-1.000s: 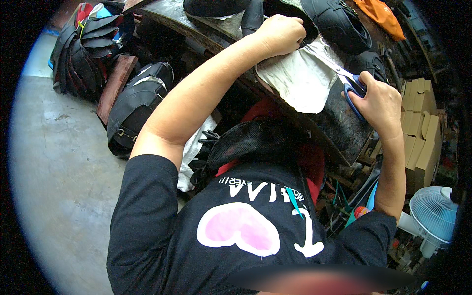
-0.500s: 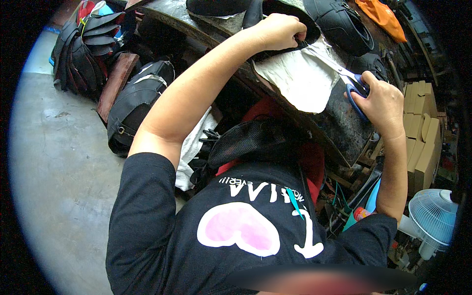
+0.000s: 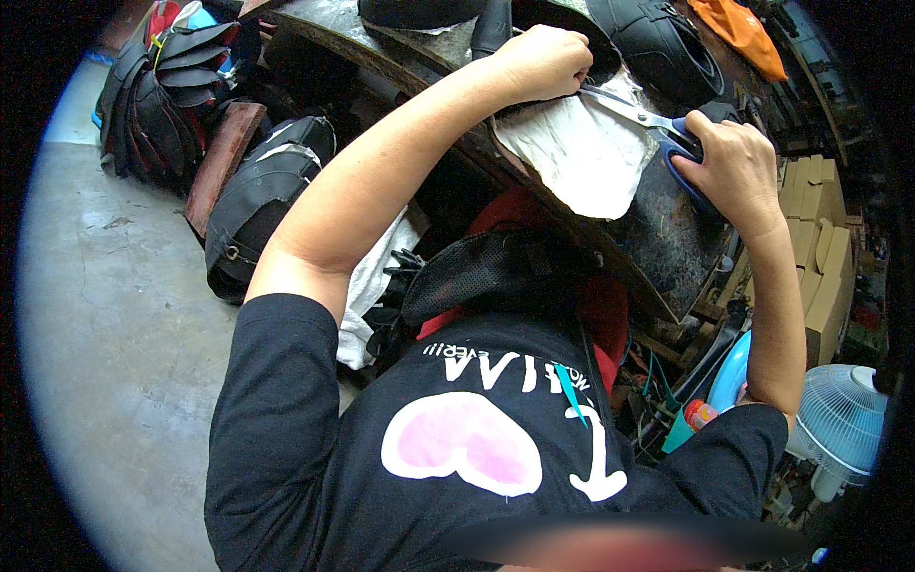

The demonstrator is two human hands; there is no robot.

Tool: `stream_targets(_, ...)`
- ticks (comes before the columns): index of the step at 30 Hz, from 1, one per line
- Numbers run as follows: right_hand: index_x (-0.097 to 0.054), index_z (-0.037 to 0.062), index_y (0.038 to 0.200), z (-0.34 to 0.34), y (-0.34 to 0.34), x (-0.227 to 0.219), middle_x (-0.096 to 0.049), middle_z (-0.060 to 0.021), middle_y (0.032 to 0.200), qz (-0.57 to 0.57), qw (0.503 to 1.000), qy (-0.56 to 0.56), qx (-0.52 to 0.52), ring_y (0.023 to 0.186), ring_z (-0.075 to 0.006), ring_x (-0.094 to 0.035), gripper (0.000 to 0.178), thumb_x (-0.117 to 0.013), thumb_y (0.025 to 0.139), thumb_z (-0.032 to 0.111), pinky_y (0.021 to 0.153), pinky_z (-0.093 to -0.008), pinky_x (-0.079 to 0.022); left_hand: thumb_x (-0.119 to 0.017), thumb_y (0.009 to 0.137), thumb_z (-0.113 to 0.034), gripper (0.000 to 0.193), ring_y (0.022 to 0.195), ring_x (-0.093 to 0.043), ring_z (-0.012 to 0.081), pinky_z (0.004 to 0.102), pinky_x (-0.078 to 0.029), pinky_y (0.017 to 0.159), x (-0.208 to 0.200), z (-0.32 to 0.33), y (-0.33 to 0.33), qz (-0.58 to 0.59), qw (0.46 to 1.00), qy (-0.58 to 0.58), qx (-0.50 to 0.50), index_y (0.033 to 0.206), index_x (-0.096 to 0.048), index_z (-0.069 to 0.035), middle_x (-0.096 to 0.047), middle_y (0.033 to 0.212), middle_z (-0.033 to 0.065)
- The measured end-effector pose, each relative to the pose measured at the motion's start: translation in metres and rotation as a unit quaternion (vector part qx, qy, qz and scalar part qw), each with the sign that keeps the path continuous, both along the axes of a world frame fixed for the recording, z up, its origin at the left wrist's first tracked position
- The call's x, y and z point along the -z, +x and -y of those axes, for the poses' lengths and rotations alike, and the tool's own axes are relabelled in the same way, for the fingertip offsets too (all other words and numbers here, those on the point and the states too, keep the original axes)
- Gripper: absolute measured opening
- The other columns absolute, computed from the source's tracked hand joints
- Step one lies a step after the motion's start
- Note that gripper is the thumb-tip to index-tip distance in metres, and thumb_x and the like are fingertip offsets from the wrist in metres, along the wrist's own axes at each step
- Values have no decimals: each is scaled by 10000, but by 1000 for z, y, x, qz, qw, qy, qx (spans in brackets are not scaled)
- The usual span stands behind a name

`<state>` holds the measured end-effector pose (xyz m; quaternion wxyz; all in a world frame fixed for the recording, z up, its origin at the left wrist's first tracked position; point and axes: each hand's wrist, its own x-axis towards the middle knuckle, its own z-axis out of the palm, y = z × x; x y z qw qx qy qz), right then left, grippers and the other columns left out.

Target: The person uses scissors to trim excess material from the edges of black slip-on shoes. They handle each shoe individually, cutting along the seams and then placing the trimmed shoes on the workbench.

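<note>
Tan boxes [image 3: 827,286] stacked at right in the head view, contents not visible; scissors [image 3: 650,119] in the right hand [image 3: 729,162], fingers wrapped round the handles, blades over the white sheet [image 3: 581,162], tips just beside the left hand [image 3: 548,62]; left fingers bunched at a black piece [image 3: 602,59], can't tell what they pinch; vs a second ago, scissors sit closer to the left hand.

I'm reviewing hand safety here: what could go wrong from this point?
The blue-handled metal scissors in the right hand point toward the nearby left hand; a slip might nick it. The scissors also appear to overlap the crumpled white sheet, which could get snagged or cut unintentionally.
</note>
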<state>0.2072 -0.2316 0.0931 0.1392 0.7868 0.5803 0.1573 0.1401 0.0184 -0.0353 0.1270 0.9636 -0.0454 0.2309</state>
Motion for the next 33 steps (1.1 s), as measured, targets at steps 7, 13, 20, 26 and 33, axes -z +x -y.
stream_targets(7, -617, 97, 990, 5, 9, 9, -672, -100, 742, 0, 999, -22, -25, 743, -276, -679, 348, -801, 759, 283, 705, -400, -522, -665, 775, -139, 122, 882, -694, 311, 402, -560, 827, 1, 1, 2, -1, 1000, 15, 8, 804, -727, -38, -678, 953, 122)
stream_targets(13, -591, 80, 996, 23, 5, 15, -672, -143, 757, -62, 997, -19, 31, 743, -314, -685, 358, -784, 781, 293, 684, -438, -515, -614, 806, -162, 162, 880, -685, 340, 418, -557, 822, -24, 8, -17, 97, 992, -74, -25, 834, -688, -21, -659, 947, 146)
stream_targets(20, -644, 108, 936, 42, -1, 16, -687, -131, 752, -126, 984, 34, 122, 745, -330, -693, 362, -763, 786, 415, 673, -447, -534, -621, 911, -303, 284, 820, -642, 368, 436, -515, 770, -75, 65, -79, -65, 957, -116, 257, 854, -640, -26, -633, 833, 160)
stream_targets(26, -644, 118, 939, 34, -6, 10, -684, -114, 733, -42, 994, 48, 91, 722, -299, -692, 352, -783, 745, 377, 663, -416, -530, -618, 813, -18, 240, 1002, -674, 371, 445, -545, 868, -46, 22, -18, 18, 997, -70, -19, 1038, -702, -20, -704, 957, 206)
stream_targets(33, -652, 123, 909, 20, 3, 9, -685, -106, 708, 10, 996, 54, 66, 683, -283, -694, 353, -775, 746, 411, 639, -399, -541, -626, 775, -31, 164, 949, -680, 354, 438, -537, 876, -4, 11, 3, 78, 995, -53, 15, 902, -726, -59, -686, 934, 151)
